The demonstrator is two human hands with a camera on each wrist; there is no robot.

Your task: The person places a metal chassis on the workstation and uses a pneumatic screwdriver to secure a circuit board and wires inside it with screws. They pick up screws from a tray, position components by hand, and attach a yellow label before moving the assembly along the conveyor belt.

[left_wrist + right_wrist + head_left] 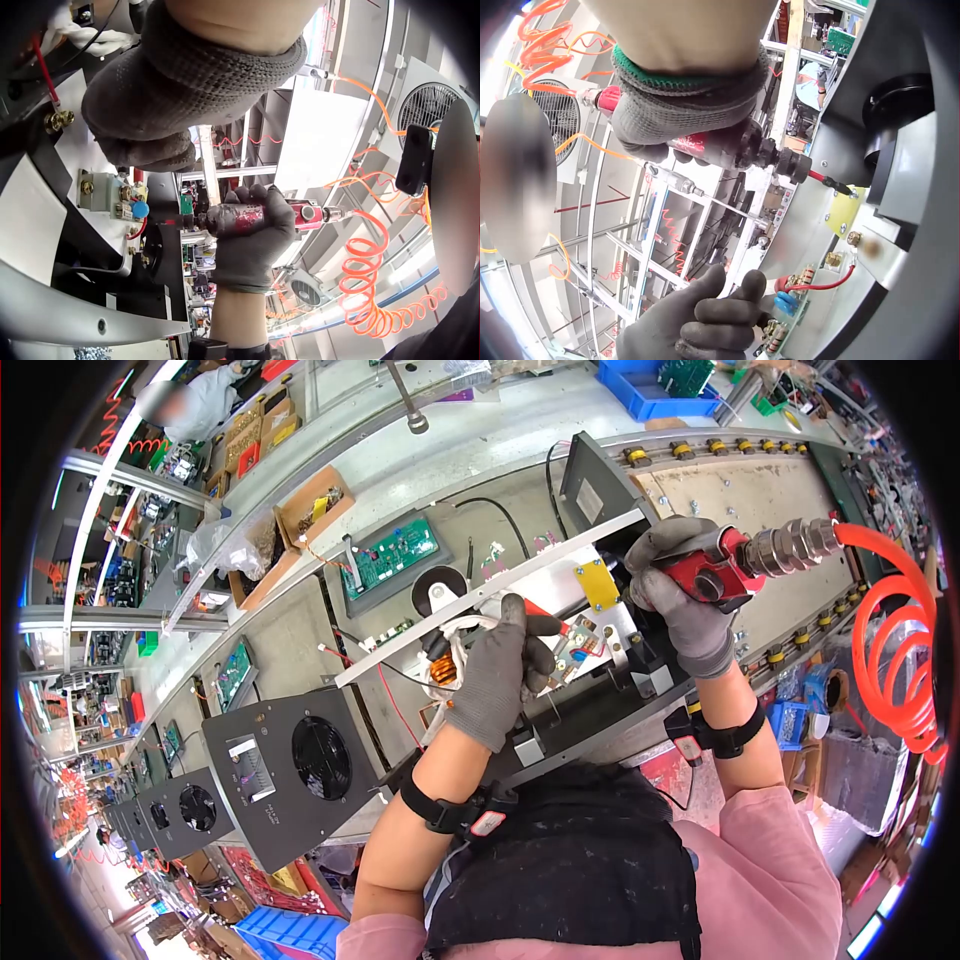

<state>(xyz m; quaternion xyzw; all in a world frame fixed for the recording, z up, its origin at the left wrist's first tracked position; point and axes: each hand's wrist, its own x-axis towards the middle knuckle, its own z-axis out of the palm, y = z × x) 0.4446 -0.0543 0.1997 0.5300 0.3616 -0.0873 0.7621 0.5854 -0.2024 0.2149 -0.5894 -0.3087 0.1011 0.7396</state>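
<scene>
A grey-gloved right hand (690, 615) grips a red air screwdriver (705, 575) fed by a coiled orange hose (905, 565). In the right wrist view its bit (832, 182) reaches the yellow plate (840, 213) inside a metal chassis. The gloved left hand (495, 675) hovers over the chassis beside a copper coil (441, 668) and a silver rail (400, 647). Its fingers are curled, with the thumb up against them in the right wrist view; no held thing shows. Close by are a blue disc component (140, 208) and brass bolts (58, 121).
Left of the chassis stands a black panel with a fan (270, 760). Beyond the rail lies a green circuit board (395, 555) in a grey tray. A cardboard box (320, 495) and a blue bin (620, 390) are farther back. Yellow rollers (775, 653) line the bench edge.
</scene>
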